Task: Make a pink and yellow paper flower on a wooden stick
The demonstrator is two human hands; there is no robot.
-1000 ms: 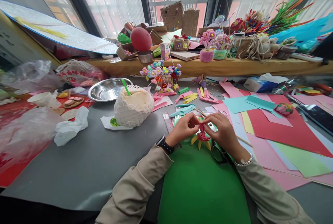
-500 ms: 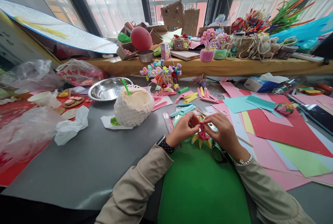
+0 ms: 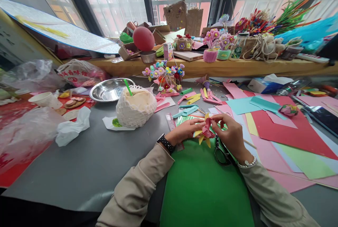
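Observation:
Between my hands is a folded paper flower [image 3: 206,131], with pink inner petals and yellow pointed outer ones. My left hand [image 3: 184,130] is closed on it from the left, its fingers reaching behind the petals. With thumb and fingertips, my right hand [image 3: 229,132] pinches the flower's upper right side. Just below the flower lies a green mat [image 3: 207,184]. Black-handled scissors [image 3: 221,155] rest near my right wrist, their blades partly hidden. A pink ruler [image 3: 170,121] shows beside my left hand.
Sheets of coloured paper [image 3: 287,125] spread over the right side. Folded paper strips [image 3: 188,110] lie beyond my hands. To the left are a foam-netted coconut [image 3: 136,109] with a green straw, a metal plate [image 3: 99,93] and crumpled tissue [image 3: 74,126]. Behind runs a wooden ledge [image 3: 190,69] with crafts.
The flower has been tilted and turned, so its yellow petals now show on more sides. My left fingers have straightened behind it, and my right hand has shifted slightly on its petals.

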